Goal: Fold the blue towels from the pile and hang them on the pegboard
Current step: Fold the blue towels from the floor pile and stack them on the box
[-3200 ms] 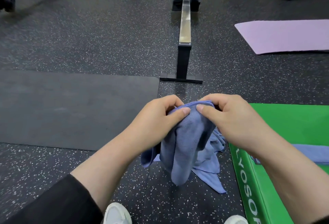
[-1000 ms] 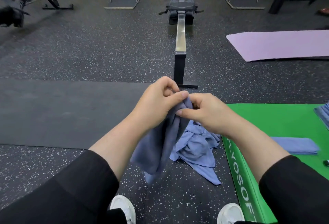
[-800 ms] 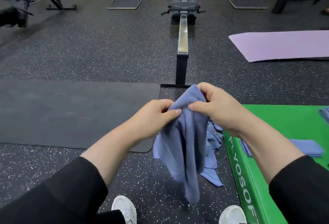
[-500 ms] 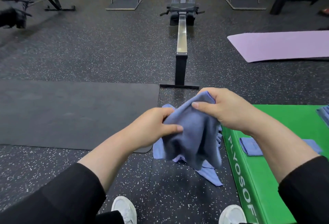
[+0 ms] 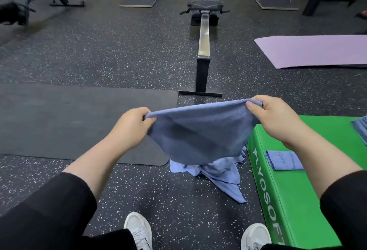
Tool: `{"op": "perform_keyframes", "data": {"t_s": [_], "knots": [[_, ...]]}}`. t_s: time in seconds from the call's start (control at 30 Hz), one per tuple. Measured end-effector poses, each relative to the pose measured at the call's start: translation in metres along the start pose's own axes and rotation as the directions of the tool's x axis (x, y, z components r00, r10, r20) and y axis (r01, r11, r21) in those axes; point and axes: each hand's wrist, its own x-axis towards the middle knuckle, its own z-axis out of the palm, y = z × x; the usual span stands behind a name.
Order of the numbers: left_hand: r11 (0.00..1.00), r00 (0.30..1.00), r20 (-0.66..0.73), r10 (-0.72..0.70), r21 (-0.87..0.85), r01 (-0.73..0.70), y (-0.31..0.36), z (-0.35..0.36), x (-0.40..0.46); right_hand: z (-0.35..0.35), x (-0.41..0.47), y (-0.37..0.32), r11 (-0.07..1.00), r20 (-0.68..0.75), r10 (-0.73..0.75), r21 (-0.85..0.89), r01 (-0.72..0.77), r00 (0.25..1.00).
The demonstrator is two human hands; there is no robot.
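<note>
The person holds 1 blue towel (image 5: 200, 132) stretched between the 2 hands, in the air above the floor. The left hand (image 5: 132, 125) pinches the left top corner between thumb and curled fingers, and the right hand (image 5: 275, 117) pinches the right top corner in the same way, a little higher and farther from the body. So the top edge of the towel runs from left grip to right grip, almost level, and the cloth hangs down from this edge toward the person's shoes. This edge is the long axis for the fold: to fold, it seems that 1 grip must go across to meet the other one, and both are equally near to the cloth.

Directly under the hanging cloth, below both grips, lies the pile of towels (image 5: 216, 172) on the floor, crumpled. Just to the right of it, under the right forearm, stands the green box (image 5: 288, 200), and on its top lies 1 folded towel (image 5: 284, 160). Another blue cloth (image 5: 360, 128) shows at the far right border of the box. The pegboard is not visible.
</note>
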Motion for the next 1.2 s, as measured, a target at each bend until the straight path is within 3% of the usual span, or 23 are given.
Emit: {"op": "perform_keyframes", "data": {"t_s": [0.1, 0.23, 0.6, 0.77, 0.9, 0.97, 1.2], "knots": [[0.958, 0.983, -0.159, -0.091, -0.285, 0.043, 0.002, -0.002, 0.005, -0.002, 0.002, 0.001, 0.986, -0.043, 0.073, 0.151, -0.066, 0.996], [0.738, 0.966, -0.156, -0.208, -0.673, 0.051, 0.003, -0.004, 0.011, -0.003, 0.005, 0.008, 0.945, -0.027, 0.153, 0.297, -0.138, 0.988], [0.481, 0.93, 0.061, -0.363, -0.843, 0.243, 0.026, 0.032, 0.012, 0.024, 0.003, -0.009, 0.797, 0.133, 0.36, 0.471, -0.378, 0.923], [0.534, 0.953, 0.089, -0.29, -0.812, 0.238, 0.059, 0.051, 0.007, 0.048, 0.002, -0.025, 0.767, 0.265, 0.358, 0.463, -0.443, 0.896], [0.801, 0.99, -0.036, -0.134, -0.593, 0.087, 0.077, 0.058, 0.002, 0.064, 0.007, -0.031, 0.736, 0.328, 0.325, 0.502, -0.455, 0.887], [0.862, 0.995, -0.062, -0.077, -0.506, 0.035, 0.08, 0.062, -0.001, 0.073, 0.009, -0.036, 0.71, 0.385, 0.297, 0.523, -0.472, 0.874], [0.931, 0.989, -0.14, -0.04, -0.364, -0.014, 0.083, 0.074, 0.001, 0.1, 0.018, -0.043, 0.631, 0.464, 0.229, 0.599, -0.494, 0.856]]}}
